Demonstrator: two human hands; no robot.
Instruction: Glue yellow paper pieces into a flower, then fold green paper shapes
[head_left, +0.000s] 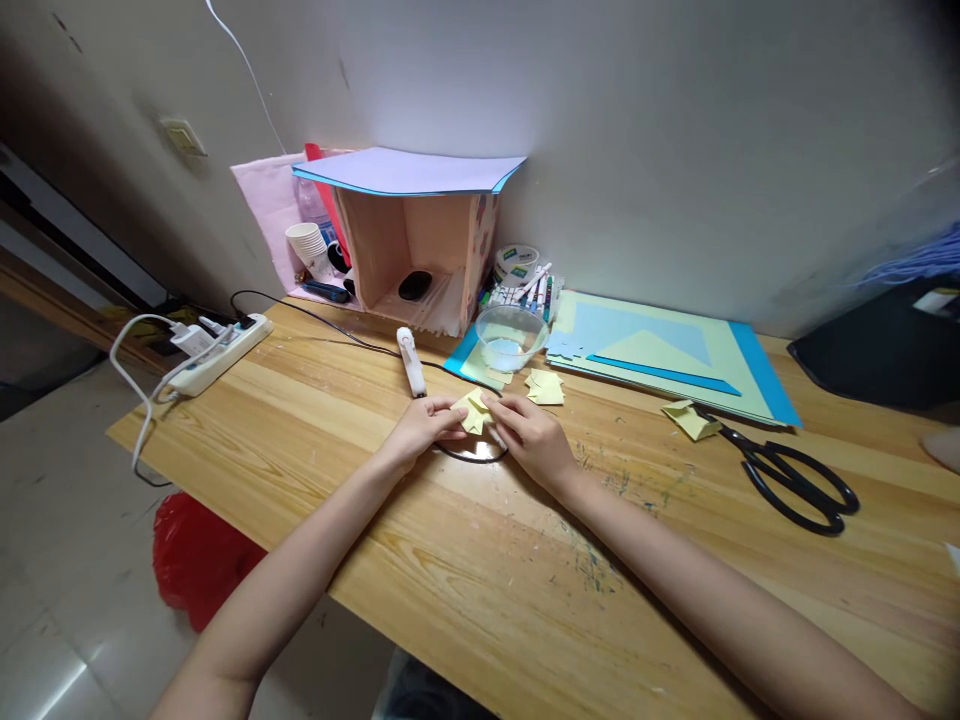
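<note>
A small folded piece of yellow paper (474,411) is held between my two hands just above the table. My left hand (426,428) pinches its left side with thumb and fingers. On the other side, the fingers of my right hand (536,440) are closed on its right edge. Beyond my left hand lies a white glue gun (410,362), and its black cord (472,459) loops beneath the hands. More folded yellow paper (546,387) rests past my right hand. A clear plastic bowl (512,338) stands behind that, partly over a blue and yellow sheet.
Black-handled scissors (799,478) lie at the right, their tips by another yellow paper piece (691,420). Coloured paper sheets (660,350) are stacked near the wall. A box with a lilac top (412,170) stands at the back. A power strip (221,355) sits at the left edge.
</note>
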